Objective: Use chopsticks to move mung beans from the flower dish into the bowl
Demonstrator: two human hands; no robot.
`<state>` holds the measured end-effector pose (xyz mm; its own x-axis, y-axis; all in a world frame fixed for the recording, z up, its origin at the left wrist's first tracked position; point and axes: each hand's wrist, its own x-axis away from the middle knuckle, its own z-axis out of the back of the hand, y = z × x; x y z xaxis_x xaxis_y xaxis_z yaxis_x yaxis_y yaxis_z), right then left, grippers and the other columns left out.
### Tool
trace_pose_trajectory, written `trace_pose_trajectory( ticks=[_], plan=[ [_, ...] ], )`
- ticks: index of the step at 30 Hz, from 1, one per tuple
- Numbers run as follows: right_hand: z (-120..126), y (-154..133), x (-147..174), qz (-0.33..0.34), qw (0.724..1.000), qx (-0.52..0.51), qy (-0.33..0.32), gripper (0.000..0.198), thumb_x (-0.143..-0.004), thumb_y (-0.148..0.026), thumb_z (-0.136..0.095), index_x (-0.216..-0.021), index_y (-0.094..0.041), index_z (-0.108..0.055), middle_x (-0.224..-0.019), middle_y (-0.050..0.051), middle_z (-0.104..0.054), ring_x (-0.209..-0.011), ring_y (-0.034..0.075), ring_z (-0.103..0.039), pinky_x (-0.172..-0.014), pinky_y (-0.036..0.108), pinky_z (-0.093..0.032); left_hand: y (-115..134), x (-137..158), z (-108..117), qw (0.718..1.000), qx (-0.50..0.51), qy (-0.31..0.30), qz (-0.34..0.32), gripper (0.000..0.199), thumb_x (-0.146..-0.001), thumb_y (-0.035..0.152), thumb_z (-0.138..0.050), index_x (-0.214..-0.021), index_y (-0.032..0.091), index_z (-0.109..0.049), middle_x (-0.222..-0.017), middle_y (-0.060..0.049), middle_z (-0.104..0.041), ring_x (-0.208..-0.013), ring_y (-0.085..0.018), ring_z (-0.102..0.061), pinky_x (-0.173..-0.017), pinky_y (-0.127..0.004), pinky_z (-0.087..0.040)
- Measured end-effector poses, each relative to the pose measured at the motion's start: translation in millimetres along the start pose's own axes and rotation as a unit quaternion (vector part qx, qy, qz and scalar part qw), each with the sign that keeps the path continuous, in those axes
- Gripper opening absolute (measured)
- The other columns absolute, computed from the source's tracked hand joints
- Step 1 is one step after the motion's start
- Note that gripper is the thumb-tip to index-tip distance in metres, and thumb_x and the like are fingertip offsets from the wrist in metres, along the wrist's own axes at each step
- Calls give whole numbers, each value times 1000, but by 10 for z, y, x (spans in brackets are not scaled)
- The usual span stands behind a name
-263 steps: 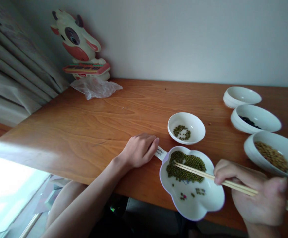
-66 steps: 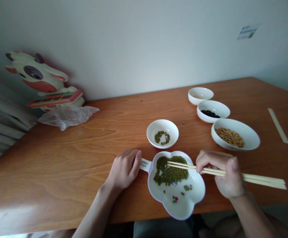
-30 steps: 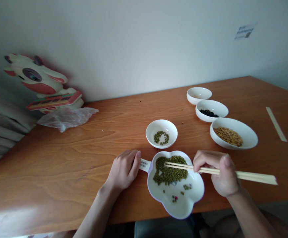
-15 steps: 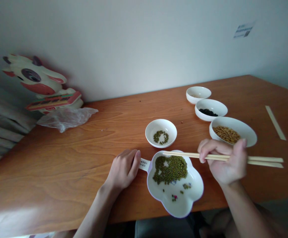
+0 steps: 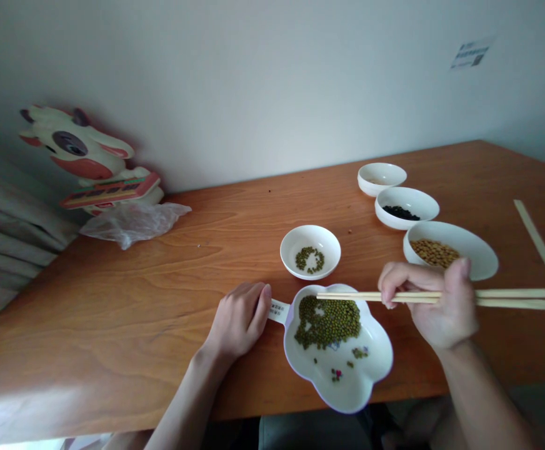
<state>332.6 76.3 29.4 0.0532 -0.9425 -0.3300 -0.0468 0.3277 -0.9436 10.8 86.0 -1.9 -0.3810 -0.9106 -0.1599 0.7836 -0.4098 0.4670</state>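
My right hand (image 5: 434, 303) grips a pair of wooden chopsticks (image 5: 497, 298) held level, their tips over the far rim of a flower-shaped white plate (image 5: 370, 381). A heap of green mung beans (image 5: 329, 320) fills that plate's far half. My left hand (image 5: 239, 319) rests fist-like on the table, fingers against the plate's labelled tab (image 5: 278, 310). Just beyond stands a small white bowl (image 5: 310, 240) with a few green beans (image 5: 310, 259) inside.
Three more white bowls line up at the right: one with tan beans (image 5: 450, 256), one with black beans (image 5: 406, 205), a small one (image 5: 382, 177) behind. A paper chopstick sleeve (image 5: 535, 233) lies far right. A cow toy (image 5: 89, 162) and plastic bag (image 5: 132, 222) sit back left.
My right hand has lifted the chopsticks out of the green bean heap and holds them level above the plate's far rim. My left hand has stayed at the tab.
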Motion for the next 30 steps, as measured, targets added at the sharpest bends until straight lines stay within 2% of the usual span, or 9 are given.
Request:
trace_pose_trajectory(
  ticks=[6,17,30],
  plan=[
    [52,80,119,-30,997,36,-64,85,-104,-77,-21,-64,-22,-73,-60,6,-64,-55,20,-57,-54,34,-42,-7,9,-1,1000,6,-4,4,40,-114,35,-34,-77,22,-44,-76,-2,-58,-67,-18,-50,-67,-33,-35],
    [107,203,198,-43,991,78,-100,86,-105,-73,-10,-72,-25,-72,-67,5,-64,-62,22,-59,-59,36,-43,-16,0,-10,1000,12,1,2,41,-114,35,-34,-76,22,-44,-75,-2,-57,-66,-17,-47,-68,-32,-34],
    [88,222,189,-25,992,73,-100,83,-106,-73,-15,-71,-24,-72,-67,4,-65,-62,21,-60,-60,35,-43,-11,4,-5,1000,10,1,0,40,-114,35,-35,-77,22,-43,-75,-1,-57,-66,-17,-48,-68,-32,-35]
  ],
)
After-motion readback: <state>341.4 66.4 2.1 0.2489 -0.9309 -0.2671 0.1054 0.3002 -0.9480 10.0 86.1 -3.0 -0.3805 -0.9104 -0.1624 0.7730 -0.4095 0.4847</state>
